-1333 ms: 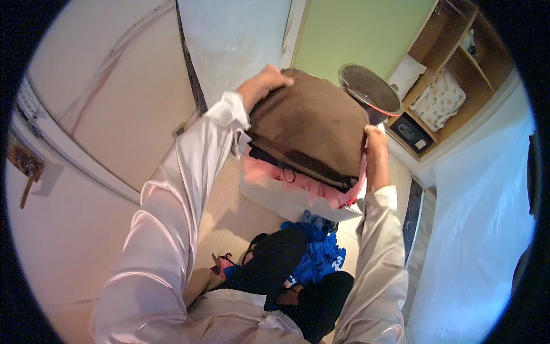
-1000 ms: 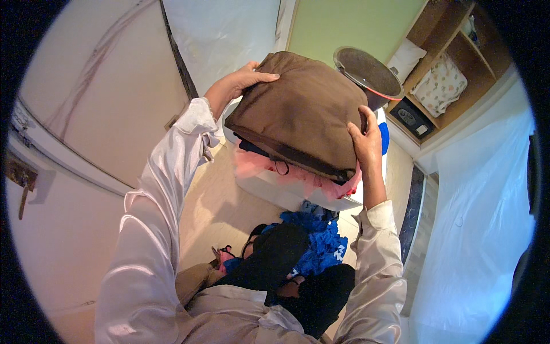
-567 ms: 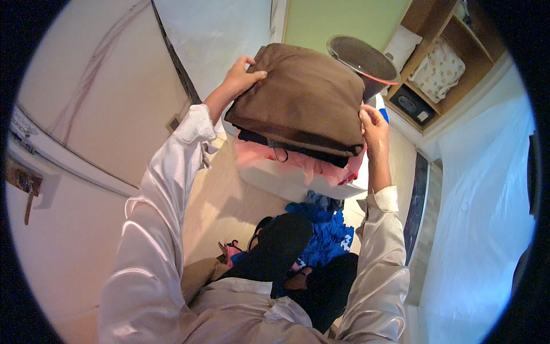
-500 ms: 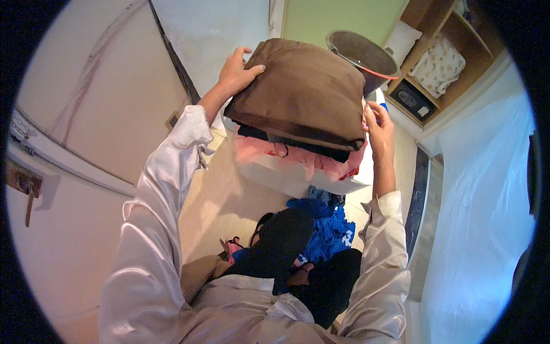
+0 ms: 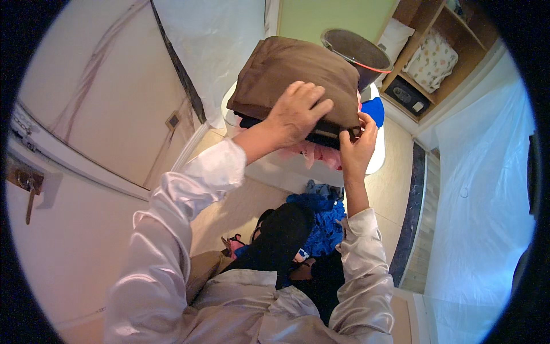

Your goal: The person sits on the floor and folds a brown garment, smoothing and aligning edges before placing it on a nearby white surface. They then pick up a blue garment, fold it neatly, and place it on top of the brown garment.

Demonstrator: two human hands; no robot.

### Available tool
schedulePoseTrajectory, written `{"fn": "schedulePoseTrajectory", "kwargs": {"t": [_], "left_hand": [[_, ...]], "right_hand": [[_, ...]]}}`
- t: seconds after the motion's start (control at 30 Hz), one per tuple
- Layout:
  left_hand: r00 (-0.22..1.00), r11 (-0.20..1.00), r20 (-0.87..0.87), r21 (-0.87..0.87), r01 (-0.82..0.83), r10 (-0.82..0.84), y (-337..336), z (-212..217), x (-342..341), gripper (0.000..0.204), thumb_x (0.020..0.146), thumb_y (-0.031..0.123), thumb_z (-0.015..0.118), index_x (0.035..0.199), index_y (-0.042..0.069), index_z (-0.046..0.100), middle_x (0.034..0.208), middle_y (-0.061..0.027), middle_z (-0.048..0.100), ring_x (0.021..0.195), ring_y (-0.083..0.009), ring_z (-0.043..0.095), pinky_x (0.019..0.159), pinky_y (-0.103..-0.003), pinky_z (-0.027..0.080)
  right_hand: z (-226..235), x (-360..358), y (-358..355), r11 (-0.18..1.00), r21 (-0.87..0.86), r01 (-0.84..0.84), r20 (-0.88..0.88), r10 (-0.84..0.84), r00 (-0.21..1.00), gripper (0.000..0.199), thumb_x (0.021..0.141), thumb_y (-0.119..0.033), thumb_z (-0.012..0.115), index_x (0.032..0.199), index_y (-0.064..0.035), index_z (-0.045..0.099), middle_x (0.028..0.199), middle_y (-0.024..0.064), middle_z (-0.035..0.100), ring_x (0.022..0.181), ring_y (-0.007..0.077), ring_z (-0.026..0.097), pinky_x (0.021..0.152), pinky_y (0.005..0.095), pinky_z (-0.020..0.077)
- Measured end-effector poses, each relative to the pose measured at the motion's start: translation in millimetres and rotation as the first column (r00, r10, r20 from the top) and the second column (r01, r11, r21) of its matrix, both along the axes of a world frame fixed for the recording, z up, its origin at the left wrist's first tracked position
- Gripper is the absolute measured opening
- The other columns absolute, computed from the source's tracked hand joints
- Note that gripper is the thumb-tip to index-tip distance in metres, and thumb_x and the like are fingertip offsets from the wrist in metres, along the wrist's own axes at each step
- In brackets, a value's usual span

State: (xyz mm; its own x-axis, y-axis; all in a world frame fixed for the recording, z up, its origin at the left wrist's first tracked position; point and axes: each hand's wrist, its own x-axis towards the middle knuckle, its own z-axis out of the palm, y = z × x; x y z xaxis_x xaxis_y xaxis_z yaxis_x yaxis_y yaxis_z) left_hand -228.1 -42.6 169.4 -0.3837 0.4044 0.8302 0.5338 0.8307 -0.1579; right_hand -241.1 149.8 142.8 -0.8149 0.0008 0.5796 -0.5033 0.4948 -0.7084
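A folded brown garment lies on top of a pile in front of me. Under it are a black garment and pink cloth. My left hand rests palm down on the brown garment's near part, its fingers loosely bent and apart. At the near right corner, my right hand pinches the brown garment's edge between thumb and fingers. The pile sits on a white round-edged tub or stand; I cannot tell which. Blue cloth shows at its right side.
Behind the pile stands a dark bucket with a red-orange rim. Blue clothes lie on the floor by my knees. A wooden shelf holds a small safe. Clear plastic sheeting hangs at right, and a door stands left.
My left hand has moved from the garment's far left edge to its near middle. My right hand has shifted slightly left and down to the near corner. The pile has moved slightly left.
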Motion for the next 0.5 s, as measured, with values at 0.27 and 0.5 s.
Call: {"fn": "schedulePoseTrajectory", "kwargs": {"t": [0.27,0.5], "left_hand": [[0.999,0.998,0.024,0.046,0.040,-0.041,23,2,-8,0.011,0.078,0.016,0.062,0.088,0.013,0.058,0.086,-0.0035,0.057,0.086,-0.0226,0.056,0.080,-0.038,0.042],[0.995,0.999,0.080,0.020,0.049,-0.050,22,-15,9,0.014,0.078,0.020,0.059,0.089,0.012,0.059,0.095,-0.0043,0.061,0.095,-0.0240,0.059,0.086,-0.039,0.045]], "right_hand": [[6,4,5,0.998,-0.069,0.012,-0.019,-0.013,1.000,0.030,0.077,0.009,0.057,0.105,-0.0005,0.054,0.087,0.0157,0.060,0.079,0.0312,0.062,0.077,0.0381,0.0507],[-24,-6,4,0.932,-0.363,0.027,0.141,0.027,0.990,0.024,0.081,0.007,0.046,0.101,-0.0002,0.057,0.086,0.0100,0.063,0.074,0.0188,0.061,0.065,0.0317,0.0531]]}}
